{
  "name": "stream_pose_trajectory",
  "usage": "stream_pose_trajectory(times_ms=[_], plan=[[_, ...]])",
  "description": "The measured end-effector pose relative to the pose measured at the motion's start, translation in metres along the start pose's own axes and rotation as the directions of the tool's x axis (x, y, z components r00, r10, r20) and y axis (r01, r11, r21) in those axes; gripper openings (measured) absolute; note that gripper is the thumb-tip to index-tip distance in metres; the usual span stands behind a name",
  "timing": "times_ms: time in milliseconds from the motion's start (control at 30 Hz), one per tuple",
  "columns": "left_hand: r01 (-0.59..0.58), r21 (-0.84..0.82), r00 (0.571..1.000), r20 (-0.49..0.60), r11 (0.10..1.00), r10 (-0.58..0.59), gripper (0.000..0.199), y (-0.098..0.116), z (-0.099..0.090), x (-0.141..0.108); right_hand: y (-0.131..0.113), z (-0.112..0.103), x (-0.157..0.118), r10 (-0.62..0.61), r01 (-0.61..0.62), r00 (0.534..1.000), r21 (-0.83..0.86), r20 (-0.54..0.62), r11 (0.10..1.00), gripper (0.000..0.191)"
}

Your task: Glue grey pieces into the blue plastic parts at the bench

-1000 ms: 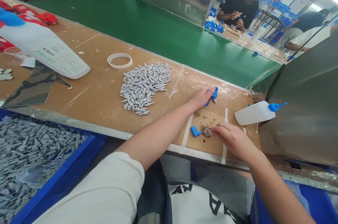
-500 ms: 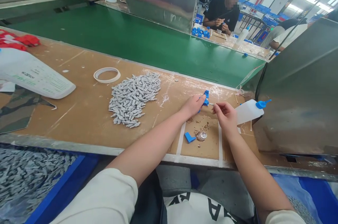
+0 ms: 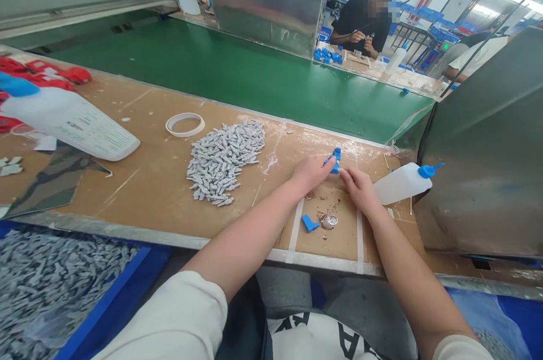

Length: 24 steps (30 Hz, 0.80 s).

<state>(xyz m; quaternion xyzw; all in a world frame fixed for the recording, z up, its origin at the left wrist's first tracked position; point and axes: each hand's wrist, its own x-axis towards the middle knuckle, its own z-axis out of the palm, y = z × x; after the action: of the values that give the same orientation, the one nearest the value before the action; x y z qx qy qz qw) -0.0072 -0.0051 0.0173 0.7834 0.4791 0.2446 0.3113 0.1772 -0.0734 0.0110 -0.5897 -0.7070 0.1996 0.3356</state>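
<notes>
My left hand [image 3: 311, 172] is closed on a small blue part [image 3: 336, 160] above the brown tabletop. Close by on its right, my right hand [image 3: 358, 183] has its fingers pinched together near the part's lower edge; whatever it holds is too small to make out. Below both hands lie an angular blue piece [image 3: 310, 224] and a small shiny round dish [image 3: 328, 221]. A white bottle with a blue nozzle [image 3: 401, 183] lies beside my right hand.
A heap of grey pieces [image 3: 227, 159], a tape roll [image 3: 185, 125] and a large white bottle [image 3: 80, 122] are on the left. Beyond the table runs a green belt [image 3: 237, 74]; a metal panel [image 3: 487, 162] stands right. Another person sits across.
The view has shifted slightly, so the table appears farther right. My right hand has moved closer to the blue part, and the thin thing at its fingertips no longer shows clearly.
</notes>
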Motion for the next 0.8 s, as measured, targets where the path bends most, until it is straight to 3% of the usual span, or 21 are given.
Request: stream_pose_trajectory(times_ms=[200,467,800], plan=[[0.072,0.181,0.997,0.014,0.981,-0.076,0.057,0.005,0.001,-0.003,-0.007,0.004,-0.01,-0.023,0.036,0.994,-0.115,0.108,0.993,0.037],[0.179,0.336,0.982,0.001,0.925,-0.19,0.057,0.016,0.011,-0.008,-0.003,0.023,-0.015,0.066,-0.066,0.998,-0.097,0.0,0.993,0.035],[0.244,0.344,0.968,-0.028,0.907,-0.25,0.061,0.021,0.014,-0.005,-0.004,0.024,-0.012,0.154,-0.154,0.988,0.0,0.004,0.988,0.035]])
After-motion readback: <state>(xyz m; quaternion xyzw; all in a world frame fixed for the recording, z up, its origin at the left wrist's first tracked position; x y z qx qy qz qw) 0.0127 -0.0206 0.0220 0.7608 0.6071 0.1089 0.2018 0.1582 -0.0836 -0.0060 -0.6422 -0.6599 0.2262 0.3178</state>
